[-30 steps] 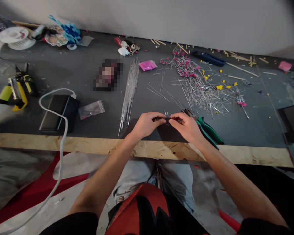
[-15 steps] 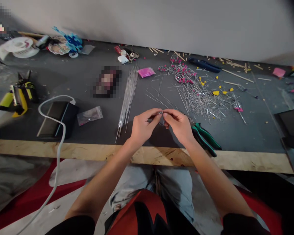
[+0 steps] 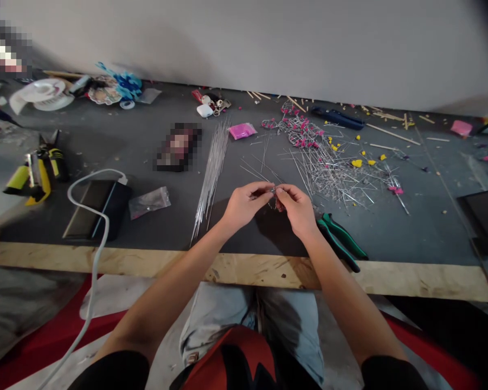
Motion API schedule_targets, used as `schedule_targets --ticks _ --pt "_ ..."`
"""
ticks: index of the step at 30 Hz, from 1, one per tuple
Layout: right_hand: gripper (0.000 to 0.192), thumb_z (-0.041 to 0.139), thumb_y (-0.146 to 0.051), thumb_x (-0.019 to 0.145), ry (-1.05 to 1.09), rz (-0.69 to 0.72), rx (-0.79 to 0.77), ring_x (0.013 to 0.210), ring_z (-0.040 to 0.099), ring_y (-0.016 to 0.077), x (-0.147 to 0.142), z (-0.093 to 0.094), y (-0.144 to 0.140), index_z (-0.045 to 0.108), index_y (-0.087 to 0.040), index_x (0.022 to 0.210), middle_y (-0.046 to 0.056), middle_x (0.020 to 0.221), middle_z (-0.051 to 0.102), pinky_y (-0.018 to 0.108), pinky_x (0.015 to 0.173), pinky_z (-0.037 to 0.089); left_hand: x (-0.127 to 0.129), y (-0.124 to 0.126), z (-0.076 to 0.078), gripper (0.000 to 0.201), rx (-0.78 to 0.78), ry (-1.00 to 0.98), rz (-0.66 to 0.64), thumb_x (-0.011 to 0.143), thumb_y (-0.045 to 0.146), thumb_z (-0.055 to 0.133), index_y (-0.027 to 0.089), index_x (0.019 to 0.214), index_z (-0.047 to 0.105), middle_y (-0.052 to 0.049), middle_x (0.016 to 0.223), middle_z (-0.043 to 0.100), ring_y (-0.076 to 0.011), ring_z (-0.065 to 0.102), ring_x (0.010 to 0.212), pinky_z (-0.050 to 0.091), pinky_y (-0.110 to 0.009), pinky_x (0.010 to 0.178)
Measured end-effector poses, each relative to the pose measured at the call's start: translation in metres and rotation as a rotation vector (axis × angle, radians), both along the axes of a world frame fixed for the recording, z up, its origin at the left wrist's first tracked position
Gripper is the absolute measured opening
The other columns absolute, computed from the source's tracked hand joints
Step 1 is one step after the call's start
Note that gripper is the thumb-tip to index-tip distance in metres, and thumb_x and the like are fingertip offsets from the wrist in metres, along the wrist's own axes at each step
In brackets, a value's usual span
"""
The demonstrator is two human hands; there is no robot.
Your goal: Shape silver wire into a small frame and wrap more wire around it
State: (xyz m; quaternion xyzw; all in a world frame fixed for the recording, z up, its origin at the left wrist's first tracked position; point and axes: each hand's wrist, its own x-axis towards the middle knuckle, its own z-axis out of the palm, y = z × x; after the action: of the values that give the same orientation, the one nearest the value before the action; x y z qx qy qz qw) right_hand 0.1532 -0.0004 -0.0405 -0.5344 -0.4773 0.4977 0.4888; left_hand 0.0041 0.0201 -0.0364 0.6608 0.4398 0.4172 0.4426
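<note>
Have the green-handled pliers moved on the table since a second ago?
No. The green-handled pliers lie in the same spot by the table's wooden edge, just right of the right hand; only the camera shifted.

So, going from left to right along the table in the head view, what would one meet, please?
Yellow tool → black box → clear bag → wire rods → left hand → right hand → green pliers.

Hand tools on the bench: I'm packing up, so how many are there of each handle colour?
Green-handled pliers: 1
Yellow-and-black tool: 1, as far as the view shows
Dark blue-handled tool: 1
Total: 3
</note>
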Motion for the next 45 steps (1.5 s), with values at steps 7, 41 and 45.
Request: schedule_targets --ticks 7,41,45 --pt "0.025 0.055 -0.043 0.080 -0.084 -0.021 0.035 0.061 0.050 0.0112 -0.002 -0.003 0.001 0.061 -0.020 0.090 -0.002 0.068 0.055 0.024 0.060 0.042 0.002 -0.006 0.000 0.025 0.186 0.213 0.051 0.084 0.022 0.053 0.021 0.106 0.064 -0.004 0.094 0.069 -0.0127 0.063 0.084 0.051 -0.028 0.080" --pt "0.027 0.059 -0.028 0.077 -0.142 0.031 0.070 0.067 0.055 0.0120 -0.004 -0.003 -0.002 0.057 -0.021 0.103 0.000 0.078 0.060 0.026 0.065 0.045 -0.003 -0.001 -0.004 0.013 0.094 0.274 0.057 0.078 0.019 0.053 0.016 0.078 0.065 0.002 0.066 0.062 -0.0079 0.052 0.059 0.040 -0.019 0.057" --pt "0.024 0.057 -0.026 0.078 -0.241 0.044 0.094 0.070 0.057 0.0130 -0.004 -0.002 -0.003 0.061 -0.022 0.102 0.001 0.082 0.062 0.028 0.068 0.047 -0.004 0.000 -0.004 0.013 0.073 0.274 0.022 0.077 0.018 0.052 0.016 0.077 0.065 0.002 0.065 0.060 -0.0079 0.052 0.060 0.039 -0.019 0.057"
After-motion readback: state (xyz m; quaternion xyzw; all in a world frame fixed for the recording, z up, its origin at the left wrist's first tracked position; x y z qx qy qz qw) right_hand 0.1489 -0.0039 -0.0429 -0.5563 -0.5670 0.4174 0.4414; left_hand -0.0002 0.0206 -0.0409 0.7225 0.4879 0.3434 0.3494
